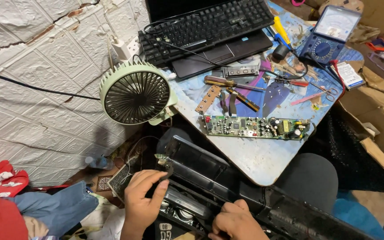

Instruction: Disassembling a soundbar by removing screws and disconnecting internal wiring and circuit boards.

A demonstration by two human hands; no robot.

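- White embossed wall panels (pixel 32 89) backed a small, cluttered table (pixel 254 160).
- On it lay a long green circuit board (pixel 256 127), a black keyboard (pixel 205 26), a blue multimeter (pixel 330 38) and a screwdriver (pixel 227 82).
- Beside the table stood a pale green fan (pixel 135 95).
- A long black device casing (pixel 227 186) rested across the person's lap.
- The left hand (pixel 141 200) pinched its upper end, fingers curled.
- The right hand (pixel 236 221) lay closed on its middle.
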